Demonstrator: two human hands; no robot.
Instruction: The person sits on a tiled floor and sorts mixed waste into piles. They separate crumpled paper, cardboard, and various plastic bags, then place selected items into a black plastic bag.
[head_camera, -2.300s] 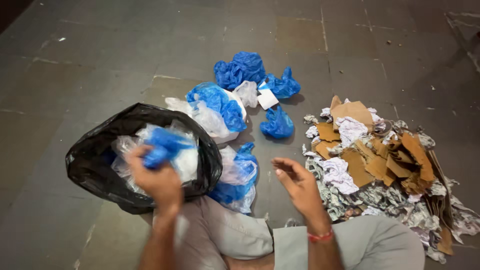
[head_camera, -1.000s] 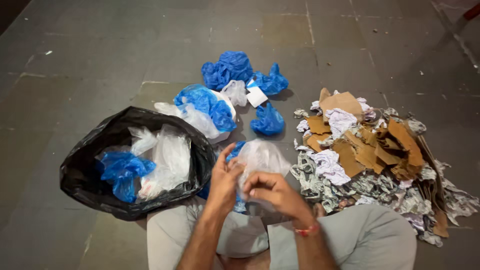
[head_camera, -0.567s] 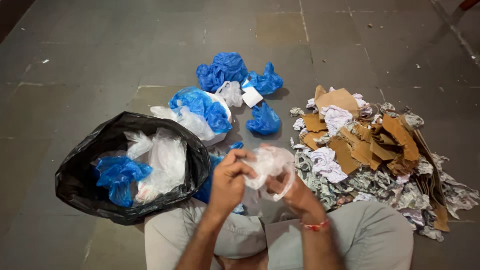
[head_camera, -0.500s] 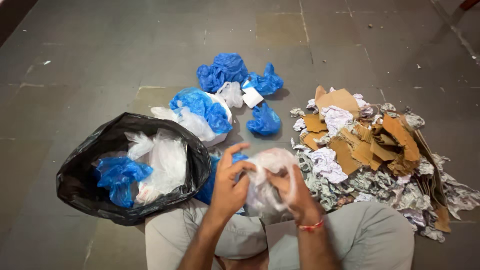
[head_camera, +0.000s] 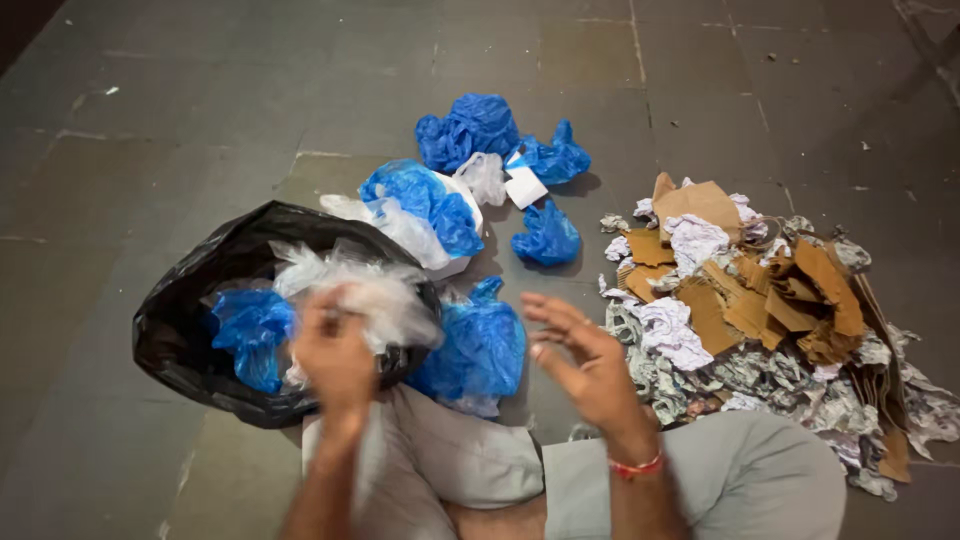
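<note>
Clutching crinkly clear plastic over the black bag, left hand; right hand open.

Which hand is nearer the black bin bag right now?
The left. The left hand is over the black bin bag at its near rim, gripping a clear plastic bag. The right hand hangs open and empty, well off to the bag's right.

A seated person seen from above, with both forearms bare and no sleeves in view. The left hand wears nothing. The right hand has a thin red thread bracelet around the wrist. Light grey trousers cover both folded legs
</note>
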